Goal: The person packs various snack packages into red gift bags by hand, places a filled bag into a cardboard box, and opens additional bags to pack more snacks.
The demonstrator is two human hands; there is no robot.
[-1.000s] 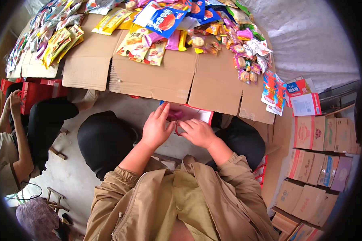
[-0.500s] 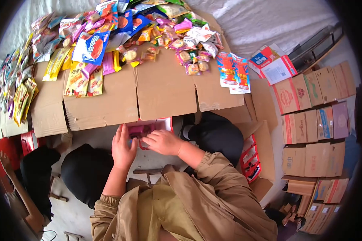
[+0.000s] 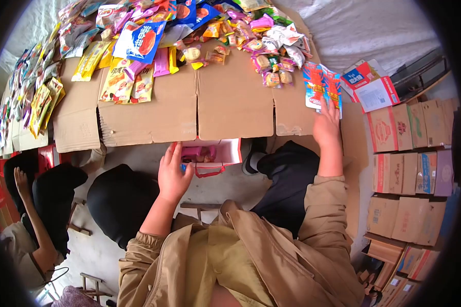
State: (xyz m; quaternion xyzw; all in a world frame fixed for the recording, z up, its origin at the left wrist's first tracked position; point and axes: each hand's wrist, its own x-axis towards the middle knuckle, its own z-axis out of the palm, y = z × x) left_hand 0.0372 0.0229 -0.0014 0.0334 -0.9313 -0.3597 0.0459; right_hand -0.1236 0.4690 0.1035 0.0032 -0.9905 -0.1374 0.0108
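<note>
My right hand (image 3: 327,124) reaches to the table's right end, its fingers stretched over the lower part of the red and blue packets (image 3: 315,84). Whether it grips one is not visible. Below the table's front edge, my left hand (image 3: 172,173) is at the left side of a red-edged white box (image 3: 233,151). A bit of blue shows by its thumb; what the fingers hold, if anything, is hidden. Purple packets (image 3: 192,152) lie inside the box, and a red handle (image 3: 209,172) hangs at its near side.
Many snack packets (image 3: 144,43) are heaped along the far side of the cardboard-covered table (image 3: 235,115). Stacked cartons (image 3: 399,169) stand at the right, near an opened red and white box (image 3: 376,94). Another person's arm (image 3: 33,220) is at the left.
My right hand has left the box and moved right and forward to the red and blue packets. My left hand has stayed by the box, whose inside shows more now.
</note>
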